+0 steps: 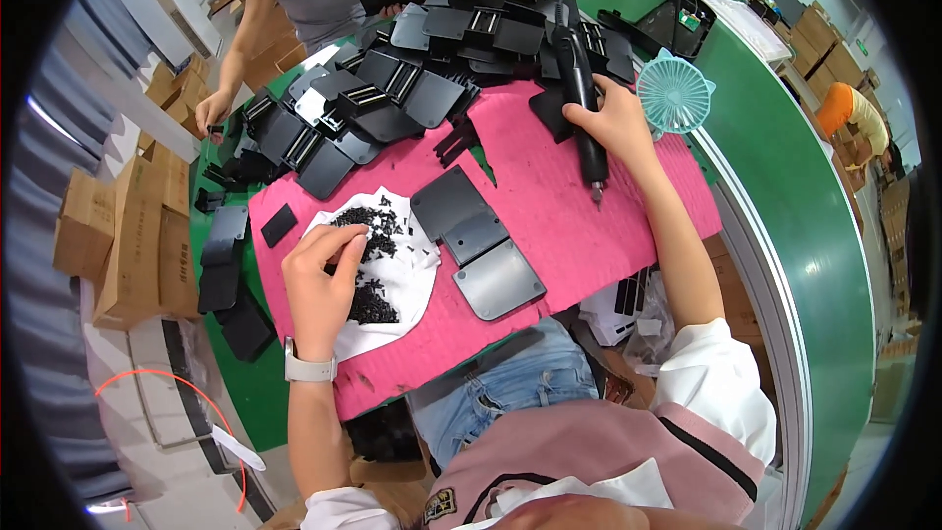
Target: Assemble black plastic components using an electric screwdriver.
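Observation:
My right hand [620, 125] is wrapped round a black electric screwdriver [591, 159], its bit pointing down toward the pink mat [608, 250]. My left hand [319, 285] hovers at a white cloth [420, 280] strewn with small black screws [373, 306]. Its thumb and fingertips are pinched together; whatever is between them is too small to make out. Beside the cloth, between my hands, lies a black two-plate bracket [498, 280] with rounded corners and small holes. No hand touches it.
A heap of black hinged brackets [427, 98] covers the far side of the green table. A co-worker's hand [213, 113] reaches to its left end. A turquoise fan [674, 93] stands by my right hand. Loose black plates [224, 275] lie at the left edge.

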Demonstrator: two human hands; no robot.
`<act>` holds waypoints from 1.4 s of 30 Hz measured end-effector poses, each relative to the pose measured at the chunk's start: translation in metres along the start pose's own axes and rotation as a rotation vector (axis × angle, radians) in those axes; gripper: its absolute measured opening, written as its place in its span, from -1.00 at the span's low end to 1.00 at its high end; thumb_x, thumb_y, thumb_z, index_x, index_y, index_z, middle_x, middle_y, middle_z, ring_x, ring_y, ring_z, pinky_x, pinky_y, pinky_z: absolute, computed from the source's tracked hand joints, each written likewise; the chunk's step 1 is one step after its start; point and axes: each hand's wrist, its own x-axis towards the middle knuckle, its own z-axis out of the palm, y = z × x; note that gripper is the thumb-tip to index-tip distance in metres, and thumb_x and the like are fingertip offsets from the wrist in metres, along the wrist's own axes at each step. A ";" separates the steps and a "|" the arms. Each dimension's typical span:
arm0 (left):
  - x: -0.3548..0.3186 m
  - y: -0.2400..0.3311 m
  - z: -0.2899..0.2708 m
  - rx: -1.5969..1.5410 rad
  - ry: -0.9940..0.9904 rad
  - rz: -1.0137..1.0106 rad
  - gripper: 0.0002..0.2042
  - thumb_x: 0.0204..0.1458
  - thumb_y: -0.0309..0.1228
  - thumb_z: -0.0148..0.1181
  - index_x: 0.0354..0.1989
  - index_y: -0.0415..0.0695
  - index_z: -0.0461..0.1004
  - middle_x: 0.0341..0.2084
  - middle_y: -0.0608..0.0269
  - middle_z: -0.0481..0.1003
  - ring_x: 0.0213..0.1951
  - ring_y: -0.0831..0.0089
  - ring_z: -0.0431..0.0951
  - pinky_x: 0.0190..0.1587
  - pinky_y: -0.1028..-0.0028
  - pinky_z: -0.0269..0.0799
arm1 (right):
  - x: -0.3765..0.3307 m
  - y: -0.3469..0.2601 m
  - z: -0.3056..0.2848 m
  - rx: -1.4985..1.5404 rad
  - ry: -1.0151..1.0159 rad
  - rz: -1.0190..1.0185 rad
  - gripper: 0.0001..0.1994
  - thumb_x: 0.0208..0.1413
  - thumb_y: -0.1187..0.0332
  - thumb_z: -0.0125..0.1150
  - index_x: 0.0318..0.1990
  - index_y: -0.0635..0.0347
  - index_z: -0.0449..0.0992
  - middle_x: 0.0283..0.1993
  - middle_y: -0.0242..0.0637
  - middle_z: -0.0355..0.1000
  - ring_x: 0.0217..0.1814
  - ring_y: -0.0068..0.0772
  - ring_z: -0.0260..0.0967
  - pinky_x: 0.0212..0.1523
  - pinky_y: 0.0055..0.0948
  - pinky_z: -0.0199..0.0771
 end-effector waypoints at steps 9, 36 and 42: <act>0.007 0.038 0.016 -0.489 -0.283 -0.158 -0.90 0.02 -0.55 0.17 -0.33 -0.31 0.56 -0.51 0.28 0.48 -0.46 0.60 0.48 -0.40 0.63 0.36 | 0.004 -0.111 -0.035 1.662 -0.643 0.091 -0.72 -0.18 0.53 0.03 -0.22 0.37 0.34 -0.39 -0.20 0.39 -0.50 -0.38 0.38 -0.44 -0.39 0.45; -0.002 0.034 0.028 -0.684 -0.287 -0.240 -0.88 -0.08 -0.58 0.28 -0.34 -0.32 0.58 -0.47 0.22 0.53 -0.41 0.56 0.50 -0.29 0.58 0.41 | -0.026 -0.151 -0.023 1.938 -0.586 -0.460 -0.68 0.19 0.12 -0.12 -0.03 0.11 0.30 -0.55 -0.49 0.19 -0.66 -0.60 0.15 -0.40 -0.48 0.21; -0.010 0.034 0.034 -0.840 -0.252 -0.309 -0.82 -0.14 -0.58 0.34 -0.32 -0.32 0.56 -0.49 0.29 0.52 -0.43 0.61 0.47 -0.33 0.63 0.38 | -0.026 -0.146 -0.022 1.998 -0.576 -0.366 -0.70 0.18 0.11 -0.09 -0.08 0.10 0.31 -0.57 -0.51 0.17 -0.67 -0.62 0.13 -0.43 -0.49 0.18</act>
